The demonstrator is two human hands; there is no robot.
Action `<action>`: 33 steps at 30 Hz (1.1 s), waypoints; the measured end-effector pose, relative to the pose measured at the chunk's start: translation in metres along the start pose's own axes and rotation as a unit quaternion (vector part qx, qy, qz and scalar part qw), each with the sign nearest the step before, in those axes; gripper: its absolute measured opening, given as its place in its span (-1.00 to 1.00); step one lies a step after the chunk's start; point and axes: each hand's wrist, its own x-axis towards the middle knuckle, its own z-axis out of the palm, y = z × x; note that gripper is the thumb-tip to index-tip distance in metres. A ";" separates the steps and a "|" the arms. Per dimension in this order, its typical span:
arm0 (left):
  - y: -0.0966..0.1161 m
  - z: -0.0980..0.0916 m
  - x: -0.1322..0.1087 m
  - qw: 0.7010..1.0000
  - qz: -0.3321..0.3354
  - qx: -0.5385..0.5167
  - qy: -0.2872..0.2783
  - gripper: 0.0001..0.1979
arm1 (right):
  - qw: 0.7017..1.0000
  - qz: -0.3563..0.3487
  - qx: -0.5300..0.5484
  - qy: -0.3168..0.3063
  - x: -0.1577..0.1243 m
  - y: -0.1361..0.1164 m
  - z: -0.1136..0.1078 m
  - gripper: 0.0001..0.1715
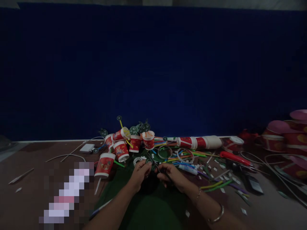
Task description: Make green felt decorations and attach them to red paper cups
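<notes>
Near the middle of the table, my left hand [141,174] has its fingers pinched together around something small and dark that I cannot clearly make out. Just to its right, my right hand [169,175] is closed on dark scissors [157,166], whose blades point up and left toward the left fingertips. A roll of white tape [137,160] lies just beyond my left hand. Red paper cups [104,164] with white rims stand and lie to the left and behind, several with sticks and dark round cutouts [145,127].
Coloured sticks [189,156], clear rings and paper scraps spread to the right. A row of stacked cups [199,142] lies at the back edge. A red-handled tool [235,158], a phone-like dark object [254,184] and white cables lie farther right, near pink-topped cups [273,142].
</notes>
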 end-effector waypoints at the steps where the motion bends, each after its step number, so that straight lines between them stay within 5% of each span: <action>1: 0.000 0.000 0.000 1.000 -0.005 -0.003 -0.004 -0.58 | 1.000 -0.001 -0.001 0.000 0.000 0.000 0.000 -0.53; 19: -0.006 -0.006 0.004 0.998 0.001 -0.064 -0.010 -0.62 | 1.000 -0.014 -0.013 -0.007 0.002 0.005 -0.004 -0.54; 33: -0.003 0.000 0.000 1.000 0.013 -0.002 0.008 -0.63 | 1.000 0.000 -0.003 -0.006 0.001 0.004 -0.002 -0.52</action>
